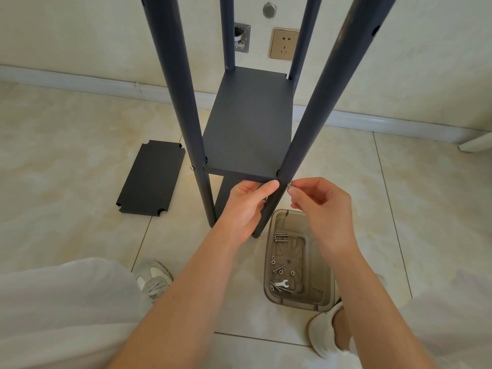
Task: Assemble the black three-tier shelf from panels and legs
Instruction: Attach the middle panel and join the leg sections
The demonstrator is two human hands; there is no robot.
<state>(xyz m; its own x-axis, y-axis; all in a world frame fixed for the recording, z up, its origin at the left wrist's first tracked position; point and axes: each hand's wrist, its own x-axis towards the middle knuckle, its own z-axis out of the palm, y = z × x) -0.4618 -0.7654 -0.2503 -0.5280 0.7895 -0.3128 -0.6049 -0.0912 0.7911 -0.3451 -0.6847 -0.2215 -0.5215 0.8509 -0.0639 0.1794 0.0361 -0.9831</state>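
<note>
At frame centre my left hand (246, 206) curls round the near right leg (306, 123), thumb on the mounted panel's (247, 123) corner, while my right hand (319, 206) pinches a screw (289, 185) against the leg's side. If the panel shifts, I expect the holes to misalign. A loose pinch could drop the screw onto the tiles beside the tray (323, 302).

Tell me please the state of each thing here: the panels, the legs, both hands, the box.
Mounted panel: level, raised off the floor.
Loose panel: flat on the floor, unattached.
Near right leg: upright, gripped by the left hand.
Right hand: pinches a screw against that leg's side.
Near left leg: upright, screw head showing at panel height.
Box: open, holding small hardware and a wrench.
</note>
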